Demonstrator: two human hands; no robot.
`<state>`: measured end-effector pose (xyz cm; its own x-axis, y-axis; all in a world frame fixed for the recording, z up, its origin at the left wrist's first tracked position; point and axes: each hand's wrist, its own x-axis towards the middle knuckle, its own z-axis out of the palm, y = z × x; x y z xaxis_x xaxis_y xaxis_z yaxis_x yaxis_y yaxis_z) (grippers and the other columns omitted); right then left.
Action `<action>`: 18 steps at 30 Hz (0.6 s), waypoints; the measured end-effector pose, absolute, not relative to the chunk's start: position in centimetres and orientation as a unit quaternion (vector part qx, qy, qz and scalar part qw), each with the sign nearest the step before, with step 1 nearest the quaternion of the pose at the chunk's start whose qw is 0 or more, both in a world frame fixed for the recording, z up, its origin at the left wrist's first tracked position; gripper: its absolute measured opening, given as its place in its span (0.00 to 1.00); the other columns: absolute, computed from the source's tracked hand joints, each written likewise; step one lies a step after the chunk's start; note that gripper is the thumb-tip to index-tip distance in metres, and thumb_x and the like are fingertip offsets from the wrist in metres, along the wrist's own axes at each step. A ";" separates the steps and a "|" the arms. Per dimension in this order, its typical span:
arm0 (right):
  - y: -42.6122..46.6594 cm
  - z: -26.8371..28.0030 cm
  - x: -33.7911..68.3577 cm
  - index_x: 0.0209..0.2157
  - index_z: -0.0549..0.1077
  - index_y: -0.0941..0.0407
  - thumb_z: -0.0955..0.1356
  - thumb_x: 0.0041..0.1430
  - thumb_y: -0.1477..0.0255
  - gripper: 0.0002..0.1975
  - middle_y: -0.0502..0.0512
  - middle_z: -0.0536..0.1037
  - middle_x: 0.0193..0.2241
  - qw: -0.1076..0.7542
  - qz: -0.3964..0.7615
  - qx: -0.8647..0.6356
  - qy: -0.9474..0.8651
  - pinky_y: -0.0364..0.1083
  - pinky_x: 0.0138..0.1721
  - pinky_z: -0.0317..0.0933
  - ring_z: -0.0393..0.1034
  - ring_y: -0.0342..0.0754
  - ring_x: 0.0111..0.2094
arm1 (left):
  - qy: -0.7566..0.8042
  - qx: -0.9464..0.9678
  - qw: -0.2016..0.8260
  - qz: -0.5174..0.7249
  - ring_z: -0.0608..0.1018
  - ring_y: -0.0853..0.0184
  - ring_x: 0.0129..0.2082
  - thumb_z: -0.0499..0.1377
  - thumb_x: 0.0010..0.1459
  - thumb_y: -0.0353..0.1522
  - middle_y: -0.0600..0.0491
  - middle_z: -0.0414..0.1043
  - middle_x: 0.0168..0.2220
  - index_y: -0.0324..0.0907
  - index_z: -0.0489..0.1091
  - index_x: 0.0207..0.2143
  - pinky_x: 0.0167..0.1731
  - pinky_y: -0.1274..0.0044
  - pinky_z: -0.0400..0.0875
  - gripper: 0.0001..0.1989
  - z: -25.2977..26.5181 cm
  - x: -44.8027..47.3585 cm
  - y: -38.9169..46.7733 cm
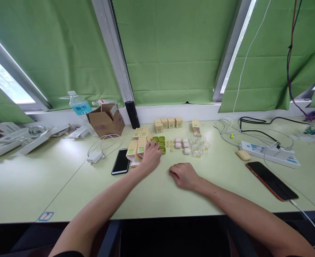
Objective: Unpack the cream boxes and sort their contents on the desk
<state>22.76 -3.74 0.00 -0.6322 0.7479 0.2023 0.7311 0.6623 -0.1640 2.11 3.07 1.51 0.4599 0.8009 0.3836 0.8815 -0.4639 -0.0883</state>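
My left hand [152, 155] is over the edge of a group of small olive-green square cups [162, 142], fingers bent downward and pressed together. Whatever lies under those fingertips is hidden. Touching or very near that hand on its left stand open cardboard boxes [132, 147] with green labels. My right hand [185, 175] rests on the table, curled closed, and nothing shows in it. Beyond it lie tiny yellow pieces [171, 145], several pale pink rounded blocks [185, 144] and a cluster of clear plastic cups [198, 145] with yellow marks.
Several closed small boxes [171, 123] line the back, with one open box [196, 127] apart. At left are a phone [120, 161], a charger [95, 157], a carton [107, 120] and a water bottle [79, 105]. A power strip [269, 153] and another phone [272, 181] lie right.
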 end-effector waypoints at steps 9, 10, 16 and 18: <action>-3.6 0.0 22.8 0.37 0.76 0.55 0.65 0.68 0.72 0.08 0.54 0.82 0.34 0.129 0.044 -0.415 -0.899 0.46 0.29 0.46 0.74 0.47 0.34 | -0.411 -0.889 0.112 -0.166 0.70 0.55 0.45 0.52 0.61 0.20 0.44 0.74 0.33 0.41 0.75 0.31 0.40 0.66 0.64 0.15 1.7 1.1 0.1; -3.6 0.0 22.9 0.36 0.76 0.55 0.65 0.68 0.72 0.08 0.53 0.82 0.33 0.131 0.046 -0.417 -0.898 0.45 0.29 0.46 0.74 0.47 0.33 | -0.396 -0.900 0.094 -0.156 0.70 0.56 0.43 0.52 0.63 0.21 0.45 0.74 0.32 0.41 0.75 0.31 0.37 0.68 0.64 0.14 1.5 1.0 -0.5; -2.9 0.0 23.8 0.37 0.78 0.54 0.64 0.66 0.74 0.10 0.53 0.82 0.32 0.194 0.030 -0.408 -0.892 0.44 0.30 0.51 0.73 0.46 0.32 | -0.396 -0.911 -0.030 -0.109 0.75 0.62 0.36 0.50 0.68 0.29 0.49 0.77 0.34 0.44 0.74 0.42 0.31 0.73 0.63 0.13 1.3 0.4 -2.6; -2.1 0.6 24.5 0.36 0.79 0.54 0.64 0.66 0.74 0.11 0.54 0.82 0.32 0.232 0.015 -0.409 -0.882 0.44 0.31 0.53 0.73 0.46 0.32 | -0.402 -0.908 -0.057 -0.106 0.76 0.61 0.38 0.50 0.68 0.29 0.50 0.78 0.37 0.44 0.74 0.44 0.33 0.73 0.65 0.13 1.6 0.3 -2.4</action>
